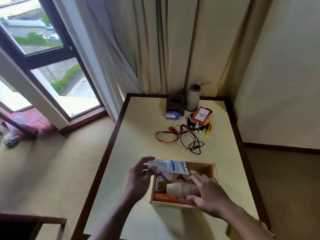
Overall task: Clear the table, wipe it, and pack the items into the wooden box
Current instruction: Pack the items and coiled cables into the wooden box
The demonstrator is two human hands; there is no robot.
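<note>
The wooden box (213, 168) stands on the near half of the cream table (138, 139). Inside it lie orange packets (164, 197) and a sideways stack of paper cups (181, 189). My right hand (210, 193) grips the cup stack at its right end, inside the box. My left hand (140, 177) holds a white and blue tube (168, 166) over the box's far left corner. Farther back lie a red lanyard (166, 135), a black cable (192, 142), an orange badge holder (202, 115) and a blue soap box (172, 115).
A dark tissue box (175, 103) and a tall vase (193, 97) stand at the table's far edge, against the curtains. A yellow object (208, 129) lies beside the badge. A window is on the left, a wall on the right, and a dark chair (31, 226) at lower left.
</note>
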